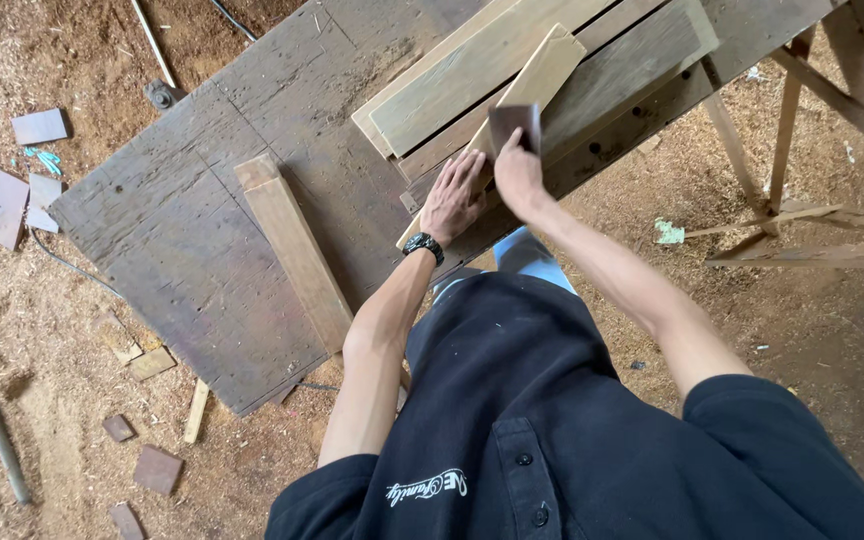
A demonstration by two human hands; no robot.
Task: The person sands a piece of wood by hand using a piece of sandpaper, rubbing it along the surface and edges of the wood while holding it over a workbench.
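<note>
A long pale wooden slat point(537, 80) lies slanted across a stack of planks point(472, 70) on a dark worn workbench point(202, 220). My left hand point(452, 195), with a black watch on the wrist, presses flat on the slat's near end. My right hand point(517, 175) grips a small dark brown sheet of sandpaper point(514, 122) and holds it against the slat just beyond the left hand. My dark shirt fills the lower middle of the view.
A loose thick wooden board point(294, 250) lies on the bench to the left of my arms. Sawdust covers the ground, with offcuts point(157, 468), flat scraps point(0, 205) and a metal rod point(0, 445) at left. Wooden trestle legs point(782, 120) stand at right.
</note>
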